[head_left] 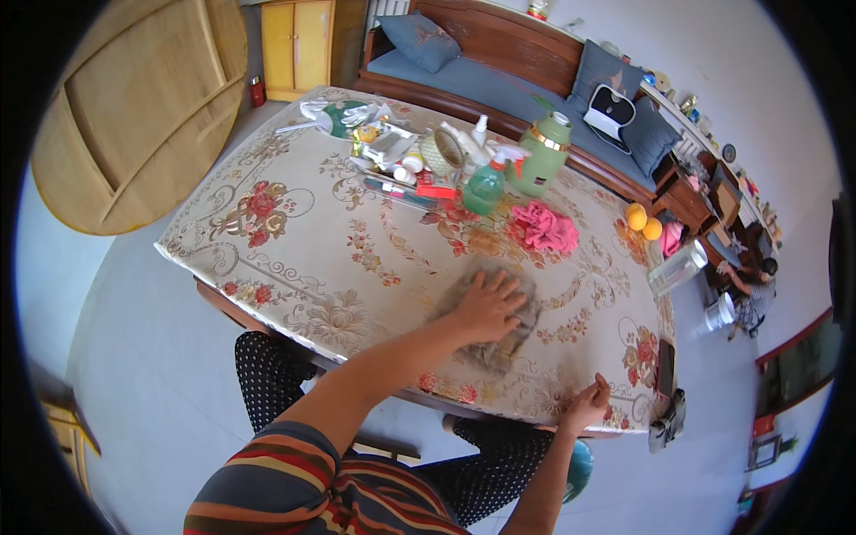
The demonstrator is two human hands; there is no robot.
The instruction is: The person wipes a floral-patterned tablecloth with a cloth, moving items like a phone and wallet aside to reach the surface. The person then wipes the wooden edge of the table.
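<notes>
On the flowered tablecloth point(339, 294), my left hand point(489, 308) lies flat with its fingers spread. Beneath it is a grey-brown, fuzzy, flattened mass point(486, 358), thin at its edges; I cannot tell its exact material. My right hand point(588, 403) is by the table's near right edge with its fingers curled together. Whatever it may hold is hidden or too small to name. Beyond my left hand sits a crumpled pink cloth point(544, 227).
Farther back stand a green spray bottle point(484, 189), a green thermos point(540, 156) and a clear tray point(401, 191) of clutter. Two orange fruits point(636, 216) and a glass jar point(678, 268) line the right side, a dark phone point(666, 367) nearer. A wooden sofa point(499, 67) stands behind.
</notes>
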